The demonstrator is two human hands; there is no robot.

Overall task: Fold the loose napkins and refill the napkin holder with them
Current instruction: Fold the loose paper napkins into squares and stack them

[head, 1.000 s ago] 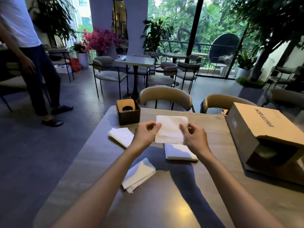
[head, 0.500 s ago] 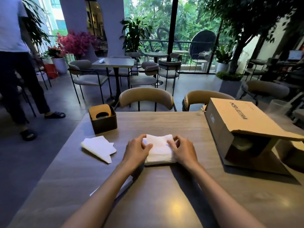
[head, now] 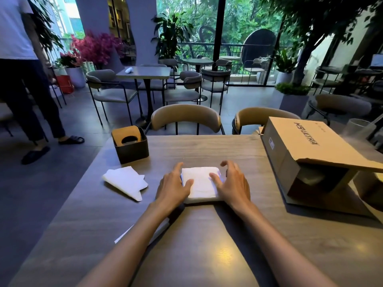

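Observation:
A stack of folded white napkins (head: 200, 184) lies flat on the wooden table (head: 207, 255) in front of me. My left hand (head: 173, 186) rests at its left edge and my right hand (head: 231, 184) at its right edge, thumbs pressing on top, fingers spread. A loose white napkin (head: 125, 181) lies to the left. Another white napkin (head: 124, 235) shows partly under my left forearm. The dark square napkin holder (head: 131, 145) with a tan lid stands at the far left of the table.
An open cardboard box (head: 310, 156) lies on its side at the right. Two tan chairs (head: 185, 119) stand at the table's far edge. A person (head: 22, 69) stands on the floor at the far left.
The napkin held up in both hands came down onto the stack on the table. My hands now press it flat at both sides with fingers spread.

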